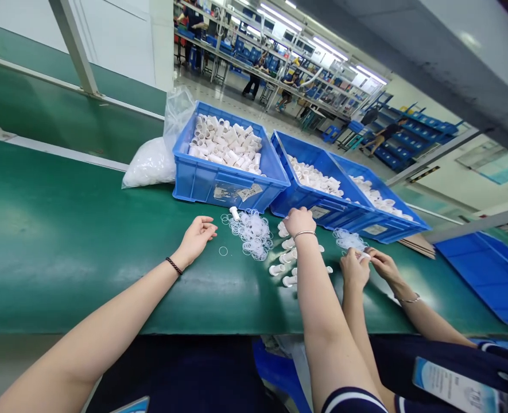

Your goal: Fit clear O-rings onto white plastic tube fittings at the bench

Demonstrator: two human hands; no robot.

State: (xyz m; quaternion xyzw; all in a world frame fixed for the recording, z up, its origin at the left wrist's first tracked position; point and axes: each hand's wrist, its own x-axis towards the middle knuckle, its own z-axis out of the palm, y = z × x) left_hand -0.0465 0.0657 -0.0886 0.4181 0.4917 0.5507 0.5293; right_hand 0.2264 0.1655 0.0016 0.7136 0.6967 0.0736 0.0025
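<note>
My left hand hovers at the green tabletop, fingers loosely bent and nothing visible in them. Just right of it lies a pile of thin clear rings, with one loose ring apart. A white plastic fitting stands at the pile's back edge. My right hand is closed at the back of several rows of white flanged fittings, close to the front of a blue bin. Its fingertips are hidden behind the hand, so what they hold cannot be seen. My right forearm covers part of the rows.
Blue bins of white tube pieces line the back of the green table. A clear bag leans at their left. On the right, a co-worker's hands hold a white piece beside another ring pile. A blue tray lies farther right.
</note>
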